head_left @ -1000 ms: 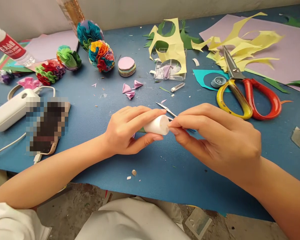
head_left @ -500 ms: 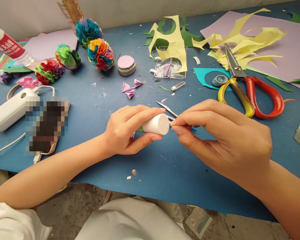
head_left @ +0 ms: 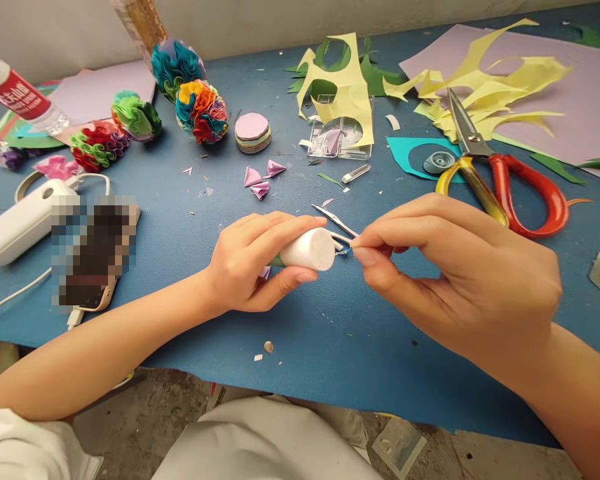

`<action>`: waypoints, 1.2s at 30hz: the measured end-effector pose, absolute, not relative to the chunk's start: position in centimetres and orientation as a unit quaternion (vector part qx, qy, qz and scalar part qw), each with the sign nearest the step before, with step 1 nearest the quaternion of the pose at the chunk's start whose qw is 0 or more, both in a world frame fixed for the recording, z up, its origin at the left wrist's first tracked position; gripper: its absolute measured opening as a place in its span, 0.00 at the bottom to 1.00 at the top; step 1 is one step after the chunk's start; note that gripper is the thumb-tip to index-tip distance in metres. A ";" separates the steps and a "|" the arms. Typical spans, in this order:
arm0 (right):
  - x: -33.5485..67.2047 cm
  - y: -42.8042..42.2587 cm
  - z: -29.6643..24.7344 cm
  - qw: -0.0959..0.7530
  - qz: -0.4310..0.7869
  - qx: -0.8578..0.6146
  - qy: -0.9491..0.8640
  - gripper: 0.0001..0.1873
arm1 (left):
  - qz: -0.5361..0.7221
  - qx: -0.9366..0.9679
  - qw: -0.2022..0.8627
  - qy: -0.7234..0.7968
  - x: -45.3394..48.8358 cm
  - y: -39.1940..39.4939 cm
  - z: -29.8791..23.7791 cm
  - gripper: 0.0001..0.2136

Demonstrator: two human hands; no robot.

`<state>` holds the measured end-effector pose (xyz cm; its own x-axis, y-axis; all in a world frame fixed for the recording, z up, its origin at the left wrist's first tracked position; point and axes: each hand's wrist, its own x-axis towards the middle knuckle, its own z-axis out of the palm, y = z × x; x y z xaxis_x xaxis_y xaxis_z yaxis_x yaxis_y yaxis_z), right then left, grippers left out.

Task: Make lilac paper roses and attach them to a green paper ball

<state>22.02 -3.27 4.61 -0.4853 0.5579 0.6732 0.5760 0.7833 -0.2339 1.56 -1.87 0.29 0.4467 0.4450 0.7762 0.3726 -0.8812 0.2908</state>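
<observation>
On a blue tabletop point(head_left: 310, 360) backed by a pale wall point(head_left: 280, 23), my left hand point(head_left: 253, 260) curls around a white-ended tube point(head_left: 307, 250), its end facing right. My right hand point(head_left: 470, 280) presses thumb and forefinger together just beside it — whether they pinch something thin, I can't tell. Large scissors point(head_left: 475, 141) and yellow paper scraps point(head_left: 520, 73) crowd the far right; a phone point(head_left: 93, 253) lies left. Toward me, room runs past small flecks to the near edge — grey floor point(head_left: 145, 413) below.
</observation>
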 end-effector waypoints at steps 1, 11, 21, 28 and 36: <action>22.0 -3.2 4.6 0.387 -0.010 -0.330 -0.861 0.07 | 0.467 0.850 0.041 0.240 1.5 -1.9 0.3 0.18; 22.1 -3.1 4.5 0.401 -0.006 -0.314 -0.861 0.06 | 0.469 0.848 0.053 0.241 1.5 -1.9 0.2 0.19; 22.0 -3.5 5.0 0.397 -0.007 -0.342 -0.852 0.08 | 0.477 0.844 0.035 0.242 1.6 -1.9 0.4 0.17; 22.0 -3.3 5.0 0.399 -0.006 -0.340 -0.851 0.09 | 0.474 0.845 0.031 0.245 1.5 -1.9 0.5 0.17; 22.0 -3.5 4.8 0.407 0.041 -0.380 -0.830 0.06 | 0.493 0.834 -0.002 0.249 1.6 -1.9 0.5 0.17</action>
<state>22.02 -3.54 4.77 -0.3799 0.6630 0.6451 0.5968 0.7085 -0.3767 1.58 -1.88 0.51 0.3906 0.4135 0.8224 0.4172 -0.8759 0.2423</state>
